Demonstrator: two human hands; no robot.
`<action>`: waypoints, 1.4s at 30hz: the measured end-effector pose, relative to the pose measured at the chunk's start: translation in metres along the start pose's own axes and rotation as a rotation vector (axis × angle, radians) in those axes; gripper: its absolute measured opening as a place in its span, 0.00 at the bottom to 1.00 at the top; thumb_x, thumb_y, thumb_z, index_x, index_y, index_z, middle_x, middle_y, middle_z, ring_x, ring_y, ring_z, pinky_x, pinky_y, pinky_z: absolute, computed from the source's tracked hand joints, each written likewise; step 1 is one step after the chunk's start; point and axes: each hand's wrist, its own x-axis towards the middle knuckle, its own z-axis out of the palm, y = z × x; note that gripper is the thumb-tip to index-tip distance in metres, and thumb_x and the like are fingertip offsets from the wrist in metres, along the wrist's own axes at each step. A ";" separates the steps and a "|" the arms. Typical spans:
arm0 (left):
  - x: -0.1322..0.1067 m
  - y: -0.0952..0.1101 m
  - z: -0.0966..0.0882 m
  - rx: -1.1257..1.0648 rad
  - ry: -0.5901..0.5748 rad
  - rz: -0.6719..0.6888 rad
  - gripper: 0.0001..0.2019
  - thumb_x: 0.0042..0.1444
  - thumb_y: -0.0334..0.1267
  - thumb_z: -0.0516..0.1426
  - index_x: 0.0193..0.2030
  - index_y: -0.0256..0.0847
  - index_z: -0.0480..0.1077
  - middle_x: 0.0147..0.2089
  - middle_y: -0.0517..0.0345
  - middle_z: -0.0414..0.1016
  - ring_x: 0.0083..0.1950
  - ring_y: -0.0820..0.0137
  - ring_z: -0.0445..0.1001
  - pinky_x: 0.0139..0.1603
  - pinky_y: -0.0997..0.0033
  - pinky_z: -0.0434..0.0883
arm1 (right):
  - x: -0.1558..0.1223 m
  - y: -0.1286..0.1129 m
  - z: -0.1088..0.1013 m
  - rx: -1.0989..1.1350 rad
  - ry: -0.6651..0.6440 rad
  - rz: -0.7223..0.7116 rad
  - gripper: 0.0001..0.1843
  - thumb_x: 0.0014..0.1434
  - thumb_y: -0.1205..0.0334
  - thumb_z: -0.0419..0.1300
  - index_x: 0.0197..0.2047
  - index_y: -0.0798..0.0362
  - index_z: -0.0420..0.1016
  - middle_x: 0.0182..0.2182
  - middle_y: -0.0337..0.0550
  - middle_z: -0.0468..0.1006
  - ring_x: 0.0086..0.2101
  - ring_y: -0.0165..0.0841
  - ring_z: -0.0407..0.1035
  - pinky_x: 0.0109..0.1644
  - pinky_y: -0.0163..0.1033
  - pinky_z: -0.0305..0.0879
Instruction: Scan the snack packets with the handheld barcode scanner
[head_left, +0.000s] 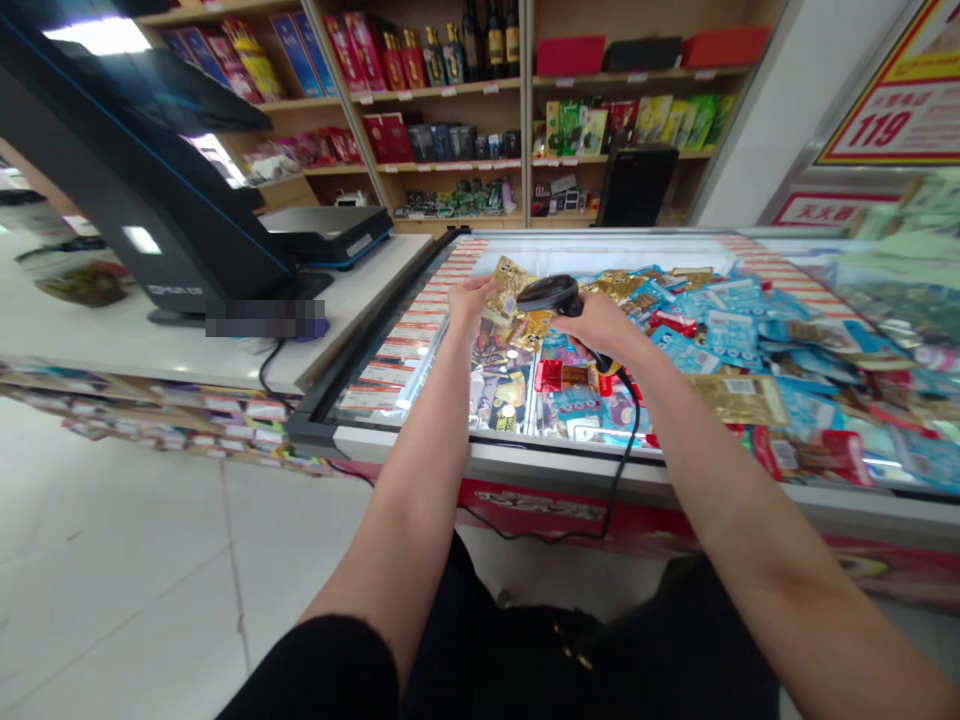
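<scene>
My left hand (469,305) holds a small gold foil snack packet (506,290) up by its edge, above a glass-topped chest freezer (390,350). My right hand (600,328) is shut around the handle of a black handheld barcode scanner (549,295), whose head points toward the packet and sits very close to it. A black cord (634,430) runs from the scanner down over the freezer's front edge. Many blue, gold and red snack packets (720,345) lie in the freezer beneath both hands.
To the left stand a white checkout counter (187,330) with a black till screen (142,170) and a flat scale (326,235). Wooden shelves (442,100) of bottles and gift boxes fill the back. A red-and-yellow price sign (892,110) hangs at right.
</scene>
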 end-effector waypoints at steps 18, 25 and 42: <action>-0.057 0.027 0.174 -0.055 -0.460 -0.059 0.09 0.53 0.26 0.59 0.42 0.33 0.73 0.32 0.54 0.78 0.36 0.72 0.79 0.45 0.71 0.74 | -0.033 0.057 -0.106 0.299 0.478 0.196 0.09 0.52 0.64 0.64 0.25 0.53 0.67 0.14 0.37 0.69 0.13 0.28 0.62 0.15 0.32 0.61; -0.037 0.006 0.117 0.727 -0.301 0.306 0.13 0.47 0.27 0.61 0.41 0.37 0.77 0.46 0.47 0.80 0.54 0.57 0.77 0.59 0.60 0.69 | -0.036 0.059 -0.100 0.302 0.446 0.230 0.11 0.52 0.64 0.64 0.22 0.54 0.68 0.14 0.39 0.69 0.13 0.28 0.62 0.15 0.33 0.59; -0.018 -0.002 0.004 1.025 -0.138 0.181 0.27 0.42 0.36 0.67 0.52 0.41 0.70 0.49 0.45 0.78 0.51 0.55 0.76 0.50 0.62 0.69 | 0.009 0.010 -0.017 0.217 0.164 0.179 0.11 0.51 0.64 0.62 0.20 0.53 0.66 0.13 0.42 0.69 0.13 0.30 0.63 0.19 0.35 0.64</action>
